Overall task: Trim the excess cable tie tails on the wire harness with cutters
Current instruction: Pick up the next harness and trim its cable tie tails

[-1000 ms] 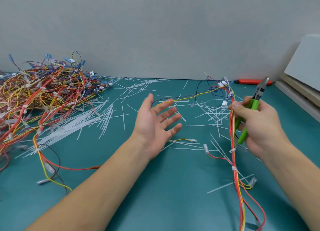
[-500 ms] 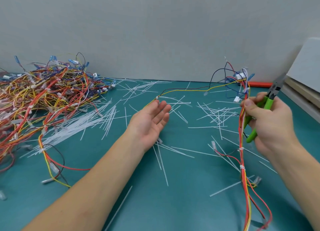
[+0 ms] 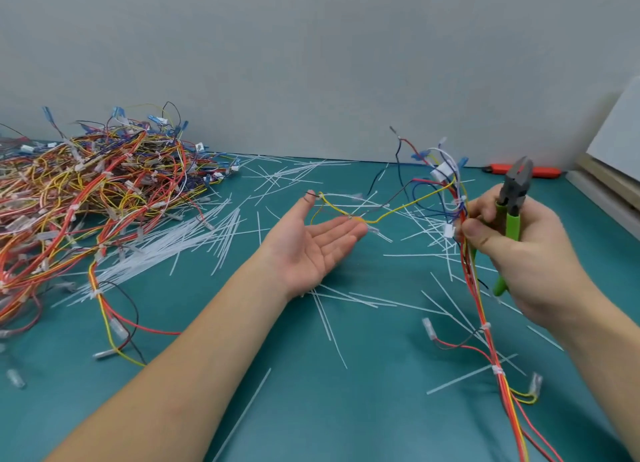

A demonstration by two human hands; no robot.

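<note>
Teal tabletop (image 3: 311, 409) littered with cut tails. Right hand (image 3: 519, 253) grips green cutters (image 3: 512, 212) and pinches harness (image 3: 485, 323) upright; left hand (image 3: 311, 250), palm up and relaxed, supports a yellow branch wire (image 3: 398, 212), likely for inspection.

Both forearms are bare to the frame edge, and the left hand (image 3: 313, 250) and right hand (image 3: 526, 253) are ungloved.

Table top (image 3: 311, 409) – solid teal. Cutters (image 3: 512, 201): lime-green grips, dark grey head w/ a red mark. Wire harness (image 3: 485, 305) mostly red, orange & yellow, w/ blue, black and white strands up top – white ties. Cut tails (image 3: 166, 250) translucent white. Wire pile (image 3: 86, 191): red, orange, yellow, blue. Wall (image 3: 311, 63) plain grey.
</note>
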